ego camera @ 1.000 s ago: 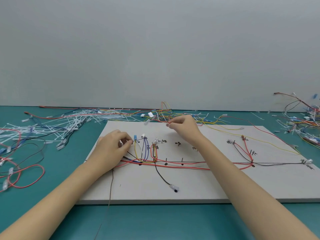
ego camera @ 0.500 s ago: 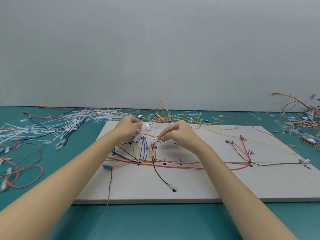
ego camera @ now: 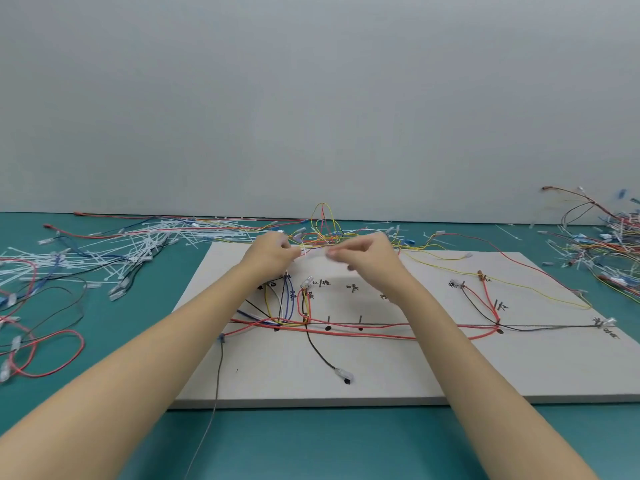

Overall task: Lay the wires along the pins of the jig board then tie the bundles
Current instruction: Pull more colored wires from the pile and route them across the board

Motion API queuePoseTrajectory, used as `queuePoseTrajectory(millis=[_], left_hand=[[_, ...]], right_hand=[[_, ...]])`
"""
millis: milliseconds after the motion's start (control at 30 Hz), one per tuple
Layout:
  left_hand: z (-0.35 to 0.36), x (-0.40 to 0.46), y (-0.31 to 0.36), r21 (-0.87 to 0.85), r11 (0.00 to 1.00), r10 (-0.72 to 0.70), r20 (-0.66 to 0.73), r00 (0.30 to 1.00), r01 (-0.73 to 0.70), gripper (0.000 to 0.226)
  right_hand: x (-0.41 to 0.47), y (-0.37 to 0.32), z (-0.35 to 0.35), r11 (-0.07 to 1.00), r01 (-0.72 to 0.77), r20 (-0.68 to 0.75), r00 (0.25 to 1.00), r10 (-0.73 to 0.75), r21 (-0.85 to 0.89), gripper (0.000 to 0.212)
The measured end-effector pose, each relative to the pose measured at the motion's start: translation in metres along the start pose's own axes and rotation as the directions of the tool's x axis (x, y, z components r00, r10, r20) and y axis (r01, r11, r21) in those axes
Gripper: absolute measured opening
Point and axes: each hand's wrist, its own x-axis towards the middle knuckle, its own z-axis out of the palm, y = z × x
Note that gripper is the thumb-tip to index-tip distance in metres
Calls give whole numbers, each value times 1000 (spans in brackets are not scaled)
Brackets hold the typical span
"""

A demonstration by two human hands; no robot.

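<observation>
Pale grey jig board point(ego camera: 381, 372) with black handwritten marks, red, yellow, blue, black and white wires point(ego camera: 346, 329) along it, teal table point(ego camera: 311, 445), white cable ties point(ego camera: 114, 251), possibly translucent, light grey wall point(ego camera: 311, 98).

Left hand point(ego camera: 268, 256) has left the near-left cluster of coloured wires point(ego camera: 282, 306) it was working at 1 s ago and gone up to the far edge of the pale rectangular jig board point(ego camera: 381, 368). Right hand point(ego camera: 367, 258) pulled in from the far wire pile toward it, then rose with it over the last half second. The two now sit close together above the board, fingertips facing across a small gap. A thin red wire with a small white connector point(ego camera: 306, 252) has appeared between them; grip detail is motion-blurred. With the left hand gone, the blue-ended grey wire point(ego camera: 220, 341) running off the board's near edge is uncovered.
</observation>
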Motion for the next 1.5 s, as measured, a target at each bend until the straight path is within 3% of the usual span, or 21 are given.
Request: queuePoseTrajectory(millis=[100,200,267,367,433,500,600,700,800,900,1000,1200,1333,1500], left_hand=[[-7,-5,-2,-179,984,-24,-144,989,-2,17],[-12,-11,0,-357,934,-50,-181,982,-18,14],[-14,-13,2,-390,920,-49,-198,979,-33,12],[-20,-14,-2,-445,895,-84,-228,970,-27,18],[-26,-13,-6,-537,843,-150,-222,963,7,17],[-33,-12,-9,-666,744,-237,-185,954,56,12],[-42,-10,-8,-813,573,-321,-106,941,104,12],[-43,-12,-1,-853,513,-305,-79,949,93,11],[-39,-16,10,-823,566,-220,-101,970,43,12],[-34,-21,23,-706,706,-84,-158,984,-53,16],[-29,-30,34,-610,780,50,-160,986,-139,14],[-23,-45,44,-577,786,190,-116,975,-222,13],[-22,-49,45,-616,760,199,-85,976,-209,14],[-20,-48,42,-740,669,106,1,994,-70,36]], right_hand=[[11,4,-10,994,-35,-327,943,66,99,5],[23,7,-22,981,-160,-464,865,191,106,16],[30,5,-26,944,-230,-444,839,315,236,14],[40,6,-39,797,-296,-357,774,523,526,6],[46,15,-47,673,-271,-261,772,579,689,15],[49,24,-52,640,-269,-236,772,590,720,32],[49,33,-52,773,-331,-300,783,545,541,29],[47,39,-43,876,-286,-388,811,437,389,31],[39,33,-25,975,-161,-492,843,215,150,23],[30,19,-2,1000,-27,-424,905,21,-8,11],[24,6,18,999,24,-272,962,-29,-24,7],[10,-8,34,978,205,-111,972,-209,-49,39],[12,-14,31,979,194,-137,970,-202,-70,12],[16,-13,21,982,153,-87,983,-163,-112,7]])
